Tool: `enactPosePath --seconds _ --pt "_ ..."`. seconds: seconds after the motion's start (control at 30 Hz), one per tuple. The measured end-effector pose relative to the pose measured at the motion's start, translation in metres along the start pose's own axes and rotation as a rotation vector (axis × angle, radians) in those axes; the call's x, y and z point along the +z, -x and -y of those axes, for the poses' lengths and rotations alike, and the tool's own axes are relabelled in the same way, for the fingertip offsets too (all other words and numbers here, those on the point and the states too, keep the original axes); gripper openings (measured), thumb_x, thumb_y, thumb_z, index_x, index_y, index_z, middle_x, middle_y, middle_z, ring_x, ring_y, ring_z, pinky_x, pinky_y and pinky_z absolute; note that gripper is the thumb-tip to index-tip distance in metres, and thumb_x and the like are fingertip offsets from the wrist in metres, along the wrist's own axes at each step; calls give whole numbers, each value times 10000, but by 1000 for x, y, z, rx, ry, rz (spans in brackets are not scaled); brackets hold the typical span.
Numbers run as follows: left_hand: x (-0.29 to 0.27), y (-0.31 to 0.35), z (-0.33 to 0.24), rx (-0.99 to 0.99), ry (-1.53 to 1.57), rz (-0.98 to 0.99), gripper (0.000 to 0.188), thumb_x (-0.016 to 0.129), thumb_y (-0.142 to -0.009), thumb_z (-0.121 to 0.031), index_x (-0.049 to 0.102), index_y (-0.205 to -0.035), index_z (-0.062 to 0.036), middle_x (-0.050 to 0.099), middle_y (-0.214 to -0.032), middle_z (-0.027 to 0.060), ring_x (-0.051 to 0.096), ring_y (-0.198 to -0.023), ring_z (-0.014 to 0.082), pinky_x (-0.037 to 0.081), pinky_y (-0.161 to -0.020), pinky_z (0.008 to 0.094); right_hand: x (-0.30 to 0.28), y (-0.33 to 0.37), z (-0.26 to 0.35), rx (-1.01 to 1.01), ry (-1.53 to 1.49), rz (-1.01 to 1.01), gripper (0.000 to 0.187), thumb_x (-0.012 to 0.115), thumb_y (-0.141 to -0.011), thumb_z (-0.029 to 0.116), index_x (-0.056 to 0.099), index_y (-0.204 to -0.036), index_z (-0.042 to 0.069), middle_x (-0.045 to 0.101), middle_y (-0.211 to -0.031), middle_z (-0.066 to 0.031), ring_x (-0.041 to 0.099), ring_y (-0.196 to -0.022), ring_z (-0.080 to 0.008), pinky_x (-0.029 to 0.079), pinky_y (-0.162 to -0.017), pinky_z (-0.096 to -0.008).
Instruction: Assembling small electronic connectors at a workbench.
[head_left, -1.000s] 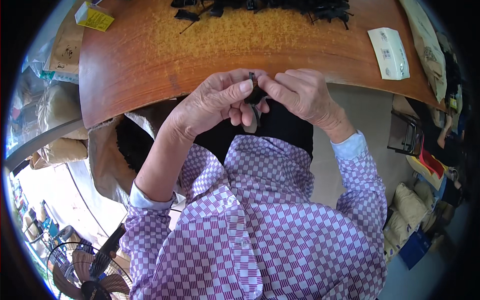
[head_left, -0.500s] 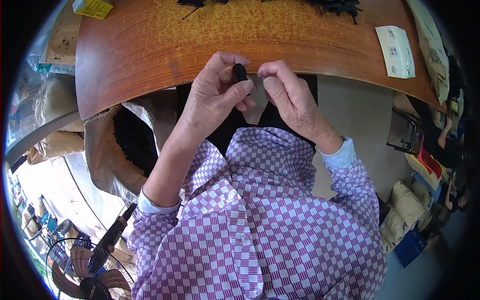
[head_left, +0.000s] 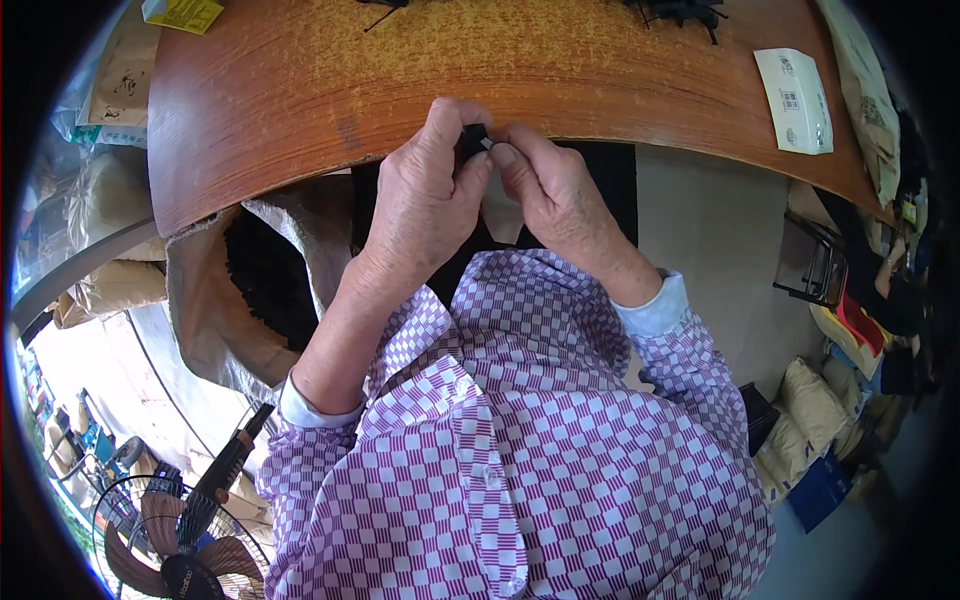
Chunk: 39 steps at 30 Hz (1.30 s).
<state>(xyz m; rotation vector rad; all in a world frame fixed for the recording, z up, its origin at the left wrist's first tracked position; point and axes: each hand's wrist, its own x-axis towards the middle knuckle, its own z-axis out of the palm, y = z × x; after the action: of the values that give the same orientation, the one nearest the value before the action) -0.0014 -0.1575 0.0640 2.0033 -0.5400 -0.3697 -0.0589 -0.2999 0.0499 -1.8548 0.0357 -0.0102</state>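
Observation:
Just beyond the table's near edge, over my lap, my two hands meet at the fingertips. My left hand (head_left: 420,200) is closed around a small black part (head_left: 471,141), whose exact kind I cannot make out because the fingers cover most of it. Thumb and forefinger of my right hand (head_left: 560,200) are pinched together against the part's right side. A tiny pale glint shows between those fingertips and the part; what they pinch is too small to name.
On the wooden table (head_left: 400,85) lie black parts (head_left: 682,12) at the far edge, a white packet (head_left: 795,100) on the right and a yellow box (head_left: 184,13) at far left. An open sack (head_left: 200,310) holding black pieces (head_left: 270,285) stands below left, above a fan (head_left: 180,560).
My right hand has moved left, bringing its pinched fingertips against the black part. The left hand has turned, and its fingers now cover more of the part.

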Motion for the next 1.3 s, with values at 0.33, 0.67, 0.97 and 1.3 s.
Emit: enactPosePath --seconds 0.33,0.67,0.97,1.3 --pt "-7 -6 -7 104 -152 -187 260 605 -780 16 529 -1019 -50 611 -857 174 632 -790 362 519 -652 379 13 -16 3 62 -174 -50 209 489 -978 154 567 -1097 0 585 -791 -36 525 -706 -66 424 -607 -220" --pt "-34 23 -18 9 319 -328 226 550 -838 -42 478 -1051 -61 536 -767 92 572 -643 189 478 -563 286 22 -11 13 -17 -321 -39 310 447 -1000 289 503 -1163 32 522 -892 24 459 -720 -25 368 -624 -167" --pt "-52 43 4 -49 1027 -208 365 442 -986 -178 403 -1338 -90 500 -785 -11 529 -676 61 446 -593 188 33 -24 17 -23 -467 100 55 486 -973 123 526 -952 91 472 -713 70 350 -528 11 241 -462 -150" --pt "-43 40 9 -265 1272 146 376 503 -960 -138 489 -1328 -62 605 -831 37 559 -635 96 405 -529 183 18 -33 19 160 -738 345 440 646 -872 412 555 -1114 55 588 -743 30 491 -540 -2 314 -446 -124"
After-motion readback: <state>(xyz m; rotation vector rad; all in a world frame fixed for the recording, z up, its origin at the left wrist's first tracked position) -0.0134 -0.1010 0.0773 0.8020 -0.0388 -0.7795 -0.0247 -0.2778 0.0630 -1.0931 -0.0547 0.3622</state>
